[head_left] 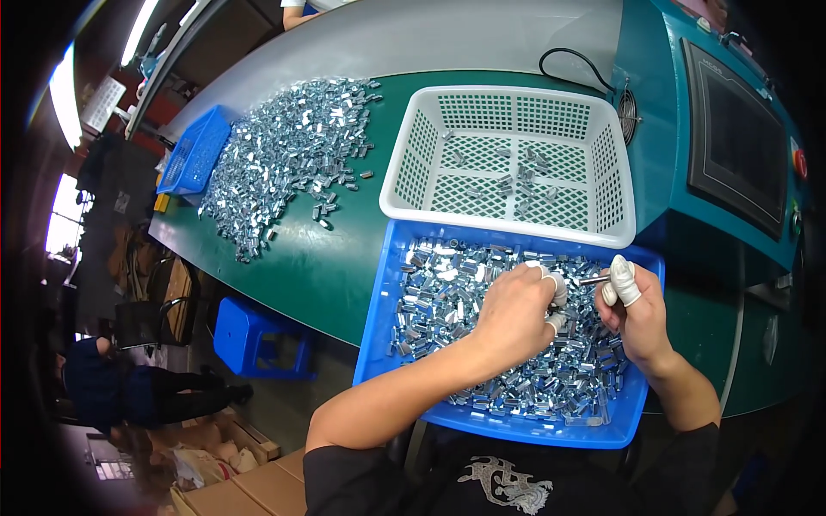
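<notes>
Over a blue plastic tray (370, 340) heaped with small shiny hexagonal metal pieces (439, 305), both my hands work close together. My left hand (520, 305) is closed, its white-covered fingertips pinched together above the pieces. What those fingers hold, if anything, is hidden. Just to its right, my right hand (635, 310) pinches a slim metal rod (594, 280) between thumb and finger, both in white finger covers. The rod points left, toward my left hand.
Behind the tray stands a white perforated basket (509, 222) holding several metal pieces. A large pile of similar pieces (288, 155) covers the green table (318, 284) at left, beside a blue bin (196, 155). To the right is a teal machine with a screen (736, 138). A blue stool (249, 335) stands lower left.
</notes>
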A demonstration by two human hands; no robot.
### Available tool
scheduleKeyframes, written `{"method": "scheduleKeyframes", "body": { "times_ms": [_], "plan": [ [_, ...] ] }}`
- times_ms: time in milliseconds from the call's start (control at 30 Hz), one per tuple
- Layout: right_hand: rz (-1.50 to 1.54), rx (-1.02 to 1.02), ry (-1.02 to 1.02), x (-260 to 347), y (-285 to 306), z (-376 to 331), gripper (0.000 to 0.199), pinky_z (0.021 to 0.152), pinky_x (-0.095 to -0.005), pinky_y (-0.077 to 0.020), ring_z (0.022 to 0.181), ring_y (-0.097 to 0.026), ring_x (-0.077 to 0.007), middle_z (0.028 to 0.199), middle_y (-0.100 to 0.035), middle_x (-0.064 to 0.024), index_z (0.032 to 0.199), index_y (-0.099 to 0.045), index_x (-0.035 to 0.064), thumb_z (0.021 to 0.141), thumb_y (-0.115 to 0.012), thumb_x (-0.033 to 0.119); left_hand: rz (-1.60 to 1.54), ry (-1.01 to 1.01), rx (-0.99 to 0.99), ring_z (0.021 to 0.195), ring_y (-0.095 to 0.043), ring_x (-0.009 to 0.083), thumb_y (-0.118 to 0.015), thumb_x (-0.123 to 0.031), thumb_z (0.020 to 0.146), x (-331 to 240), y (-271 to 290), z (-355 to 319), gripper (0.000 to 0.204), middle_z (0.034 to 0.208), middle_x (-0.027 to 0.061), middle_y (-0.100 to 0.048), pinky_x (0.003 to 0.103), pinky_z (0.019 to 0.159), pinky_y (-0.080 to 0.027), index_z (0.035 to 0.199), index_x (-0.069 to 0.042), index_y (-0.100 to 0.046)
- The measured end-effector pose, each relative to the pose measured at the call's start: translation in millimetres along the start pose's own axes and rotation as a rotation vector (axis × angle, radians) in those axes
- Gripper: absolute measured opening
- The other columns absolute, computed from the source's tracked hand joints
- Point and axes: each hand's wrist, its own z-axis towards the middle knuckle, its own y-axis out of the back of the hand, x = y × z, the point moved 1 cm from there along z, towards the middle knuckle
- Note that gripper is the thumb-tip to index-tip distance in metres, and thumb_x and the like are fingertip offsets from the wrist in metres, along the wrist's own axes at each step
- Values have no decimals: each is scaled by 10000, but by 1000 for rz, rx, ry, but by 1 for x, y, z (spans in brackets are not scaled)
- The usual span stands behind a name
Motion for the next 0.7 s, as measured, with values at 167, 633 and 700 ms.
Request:
{"method": "scheduleKeyframes", "body": {
  "times_ms": [167,633,700],
  "plan": [
    [-6,-8,5,1,0,-1,406,422,-182,-293,446,-362,-29,557,-494,10,669,-480,86,968,-396,346,-376,142,12,731,-600,190,-705,-99,696,0,10,4,190,781,78,-619,297,621,-448,828,-29,-588],
    [-117,4,33,2,0,-1,346,442,-187,-300,473,-376,-24,568,-504,15,676,-511,60,954,-456,259,-510,-5,-172,683,-538,89,-679,-63,783,-5,22,7,172,798,40,-608,237,635,-443,945,-23,-640],
    [-106,9,36,2,1,-1,335,444,-188,-304,476,-381,-25,571,-508,15,688,-517,54,952,-461,251,-544,45,-145,699,-549,92,-676,-62,789,-6,20,6,168,801,45,-609,236,645,-451,946,-17,-639]
  ]
}}
